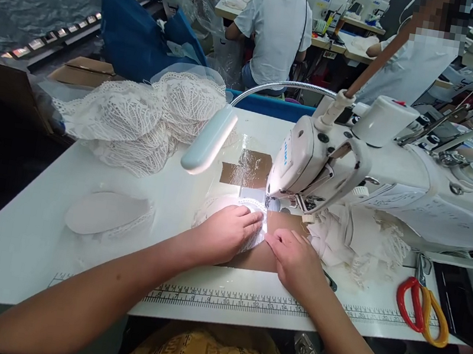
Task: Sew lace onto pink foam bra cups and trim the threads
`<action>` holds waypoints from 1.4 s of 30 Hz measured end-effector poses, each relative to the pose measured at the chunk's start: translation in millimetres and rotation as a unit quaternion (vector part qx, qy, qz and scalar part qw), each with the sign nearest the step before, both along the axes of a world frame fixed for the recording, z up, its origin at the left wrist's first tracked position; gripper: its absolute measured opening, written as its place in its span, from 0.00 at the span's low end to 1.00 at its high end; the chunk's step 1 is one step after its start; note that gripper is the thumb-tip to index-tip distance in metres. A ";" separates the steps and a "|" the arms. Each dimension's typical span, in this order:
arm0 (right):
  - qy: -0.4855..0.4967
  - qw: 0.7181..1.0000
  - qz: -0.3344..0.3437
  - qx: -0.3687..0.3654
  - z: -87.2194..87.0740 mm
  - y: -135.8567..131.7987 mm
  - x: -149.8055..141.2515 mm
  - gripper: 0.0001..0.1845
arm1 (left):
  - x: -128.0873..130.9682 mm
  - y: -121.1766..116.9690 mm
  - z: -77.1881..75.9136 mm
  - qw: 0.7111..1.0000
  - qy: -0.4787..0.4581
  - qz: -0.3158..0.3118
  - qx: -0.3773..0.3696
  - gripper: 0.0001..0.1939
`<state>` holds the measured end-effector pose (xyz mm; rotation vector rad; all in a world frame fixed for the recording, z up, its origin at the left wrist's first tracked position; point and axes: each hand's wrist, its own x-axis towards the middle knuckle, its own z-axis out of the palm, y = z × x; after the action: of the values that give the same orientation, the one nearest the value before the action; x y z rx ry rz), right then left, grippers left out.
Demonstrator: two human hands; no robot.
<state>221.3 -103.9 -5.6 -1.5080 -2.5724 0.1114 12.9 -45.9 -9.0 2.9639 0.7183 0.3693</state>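
Note:
A white lace fabric piece (254, 207) lies under the needle area of the white sewing machine (296, 156). My left hand (225, 232) rests over this piece, fingers together and bent, holding it down just left of the needle. At its near right edge, my right hand (295, 261) pinches the fabric between thumb and forefinger. The fingertips of both hands are close together but apart. Under the hands runs brown tape (271, 254) stuck to the table. Part of the lace is hidden beneath my left hand.
A lace heap (138, 119) and a sole-shaped white piece (107, 214) lie left. A lamp (210, 140) hangs over the table (20, 238). White scraps (352, 237), red-and-orange scissors (424, 308) and a black phone (460, 296) are right. Co-workers (273, 30) sit beyond.

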 end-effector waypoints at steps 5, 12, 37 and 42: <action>-0.020 1.000 0.007 0.005 2.4 2.1 -1.1 0.19 | -1.2 0.6 0.8 1.000 -0.006 0.004 0.005 0.22; -0.058 0.998 0.009 -0.036 10.0 16.6 -3.5 0.20 | -3.6 19.1 3.1 1.000 -0.004 -0.021 -0.001 0.21; -0.054 0.995 -0.086 0.004 -0.2 35.5 -13.2 0.25 | -6.8 57.3 -4.5 0.999 -0.033 -0.035 -0.009 0.19; -0.004 0.996 -0.094 0.007 -3.3 34.7 -9.5 0.27 | -5.3 62.1 -3.9 1.000 -0.027 -0.015 -0.004 0.18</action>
<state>211.8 -69.2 -9.0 -1.7381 -2.4177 0.0655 7.6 16.2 -12.9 2.9412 0.6679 0.4421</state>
